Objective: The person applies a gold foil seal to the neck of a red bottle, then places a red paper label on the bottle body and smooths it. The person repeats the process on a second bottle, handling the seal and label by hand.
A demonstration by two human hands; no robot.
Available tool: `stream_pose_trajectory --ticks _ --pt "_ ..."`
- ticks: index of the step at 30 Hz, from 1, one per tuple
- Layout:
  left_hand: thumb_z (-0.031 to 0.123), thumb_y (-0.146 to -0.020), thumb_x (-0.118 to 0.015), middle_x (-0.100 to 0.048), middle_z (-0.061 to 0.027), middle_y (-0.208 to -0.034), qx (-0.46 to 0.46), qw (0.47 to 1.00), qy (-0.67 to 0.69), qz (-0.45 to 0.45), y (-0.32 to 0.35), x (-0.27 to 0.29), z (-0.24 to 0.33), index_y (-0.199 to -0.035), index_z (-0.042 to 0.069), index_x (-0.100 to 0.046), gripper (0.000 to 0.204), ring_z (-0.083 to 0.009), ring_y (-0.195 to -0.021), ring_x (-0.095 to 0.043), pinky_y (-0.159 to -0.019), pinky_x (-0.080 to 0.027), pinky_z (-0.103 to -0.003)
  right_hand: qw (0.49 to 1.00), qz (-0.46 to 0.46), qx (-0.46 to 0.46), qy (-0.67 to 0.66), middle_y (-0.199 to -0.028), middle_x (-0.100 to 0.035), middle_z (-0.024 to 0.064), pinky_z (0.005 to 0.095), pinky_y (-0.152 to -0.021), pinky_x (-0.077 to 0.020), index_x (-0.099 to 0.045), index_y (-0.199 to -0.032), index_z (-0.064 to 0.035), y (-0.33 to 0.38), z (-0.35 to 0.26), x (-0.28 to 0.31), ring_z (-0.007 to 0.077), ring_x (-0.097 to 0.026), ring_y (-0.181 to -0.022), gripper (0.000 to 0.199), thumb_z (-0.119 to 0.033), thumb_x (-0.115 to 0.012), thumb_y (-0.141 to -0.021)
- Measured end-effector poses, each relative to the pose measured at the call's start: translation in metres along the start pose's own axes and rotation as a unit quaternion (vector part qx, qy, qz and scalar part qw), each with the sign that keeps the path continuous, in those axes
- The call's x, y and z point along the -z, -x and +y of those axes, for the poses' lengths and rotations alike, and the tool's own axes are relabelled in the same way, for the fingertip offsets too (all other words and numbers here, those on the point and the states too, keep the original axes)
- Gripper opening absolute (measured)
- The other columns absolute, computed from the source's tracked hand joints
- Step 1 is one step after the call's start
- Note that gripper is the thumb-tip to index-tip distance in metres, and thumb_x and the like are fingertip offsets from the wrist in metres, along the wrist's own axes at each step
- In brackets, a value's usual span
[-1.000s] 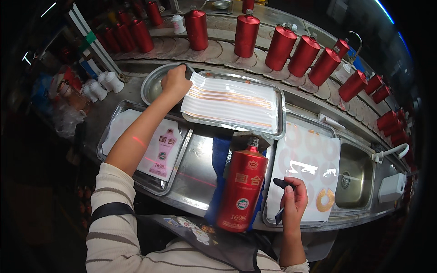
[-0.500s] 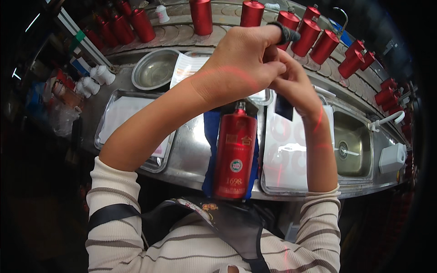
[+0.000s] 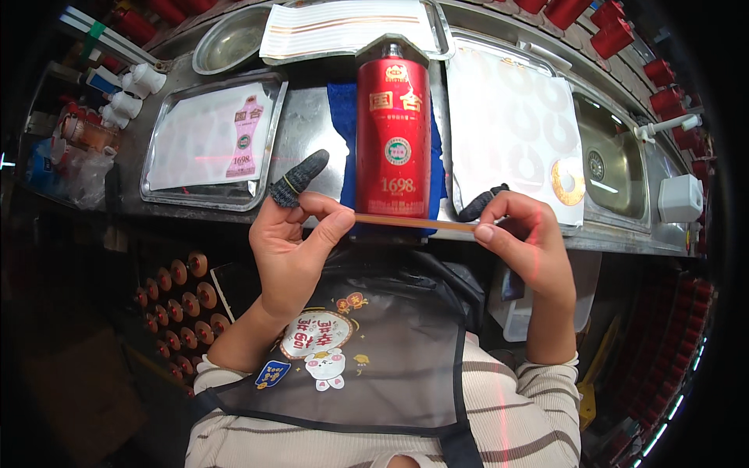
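Observation:
A thin golden-brown strip (image 3: 413,223) is stretched level between my two hands, across the lower end of a red bottle (image 3: 394,175). My left hand (image 3: 290,246) pinches its left end between thumb and finger. My right hand (image 3: 532,243) pinches the right end the same way. Each hand has a dark grey knitted cover on one finger. The bottle rests on a blue cloth (image 3: 341,117), its neck pointing away from me and its gold lettering and round green-white emblem facing up. I cannot tell whether the strip touches the bottle.
Left, a metal tray (image 3: 269,132) holds a white sheet with a pink bottle-shaped print. Behind are a round metal bowl (image 3: 226,43) and a striped sheet (image 3: 343,27). Right are a sheet with ring prints (image 3: 511,117), a sink (image 3: 624,175) and a white jug (image 3: 679,199).
My hands were raised together beyond the bottle's neck. They have come down nearer my body and apart, with the strip now visible between them. The view has shifted.

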State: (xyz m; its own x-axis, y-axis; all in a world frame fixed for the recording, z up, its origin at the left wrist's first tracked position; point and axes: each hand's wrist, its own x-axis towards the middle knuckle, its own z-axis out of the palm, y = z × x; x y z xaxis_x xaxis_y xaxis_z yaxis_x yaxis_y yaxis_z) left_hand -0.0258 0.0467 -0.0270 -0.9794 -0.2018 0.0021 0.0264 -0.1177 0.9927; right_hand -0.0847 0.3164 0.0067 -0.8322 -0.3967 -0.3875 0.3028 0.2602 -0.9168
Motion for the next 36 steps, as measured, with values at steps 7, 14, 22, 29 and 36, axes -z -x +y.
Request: stream_pose_trajectory --ticks 7,14,22,29,36 --pt "-0.003 -0.087 -0.071 -0.068 -0.0014 -0.088 0.017 0.999 0.023 0.039 0.010 0.002 -0.027 -0.135 -0.004 -0.055 0.050 -0.0051 -0.082 -0.060 -0.077 -0.047 -0.020 0.996 0.059 0.043 -0.057 -0.071 -0.056 -0.0031 0.0179 -0.047 -0.0325 -0.058 -0.083 -0.0050 -0.016 0.032 -0.023 0.0011 -0.044 -0.053 0.013 -0.013 -0.065 -0.090" --pt "-0.002 -0.086 -0.072 -0.070 -0.0013 -0.087 0.032 0.998 0.030 0.041 0.005 -0.002 -0.031 -0.132 -0.003 -0.058 0.048 -0.0043 -0.081 -0.061 -0.076 -0.047 -0.019 0.994 0.074 0.033 -0.079 -0.067 -0.053 -0.0039 0.0179 -0.043 -0.0319 -0.056 -0.083 -0.0056 -0.018 0.045 -0.021 0.0011 -0.043 -0.048 0.012 -0.011 -0.064 -0.090" --pt "-0.002 -0.087 -0.072 -0.070 -0.0011 -0.088 0.048 0.997 0.026 0.050 0.005 -0.011 -0.033 -0.132 -0.003 -0.059 0.047 -0.0042 -0.082 -0.061 -0.077 -0.047 -0.020 0.993 0.045 0.011 -0.110 -0.077 -0.060 -0.0020 0.0194 -0.055 -0.0345 -0.061 -0.083 -0.0055 -0.018 0.048 -0.009 0.0027 -0.047 -0.064 0.013 -0.015 -0.067 -0.089" --pt "-0.003 -0.087 -0.072 -0.070 -0.0016 -0.089 0.055 0.997 0.023 0.040 0.005 -0.003 -0.033 -0.132 -0.003 -0.058 0.048 -0.0046 -0.082 -0.061 -0.078 -0.047 -0.020 0.994 0.063 0.025 -0.089 -0.069 -0.055 -0.0038 0.0171 -0.044 -0.0331 -0.057 -0.083 -0.0058 -0.021 0.052 -0.023 0.0004 -0.044 -0.049 0.012 -0.012 -0.064 -0.090" --pt "-0.003 -0.086 -0.072 -0.070 -0.0018 -0.088 0.053 0.998 0.009 0.032 0.004 0.000 -0.035 -0.132 -0.003 -0.058 0.048 -0.0052 -0.083 -0.061 -0.078 -0.048 -0.021 0.994 0.065 0.032 -0.086 -0.071 -0.055 -0.0043 0.0178 -0.047 -0.0339 -0.058 -0.083 -0.0063 -0.025 0.055 -0.030 0.0008 -0.044 -0.053 0.012 -0.012 -0.065 -0.090"
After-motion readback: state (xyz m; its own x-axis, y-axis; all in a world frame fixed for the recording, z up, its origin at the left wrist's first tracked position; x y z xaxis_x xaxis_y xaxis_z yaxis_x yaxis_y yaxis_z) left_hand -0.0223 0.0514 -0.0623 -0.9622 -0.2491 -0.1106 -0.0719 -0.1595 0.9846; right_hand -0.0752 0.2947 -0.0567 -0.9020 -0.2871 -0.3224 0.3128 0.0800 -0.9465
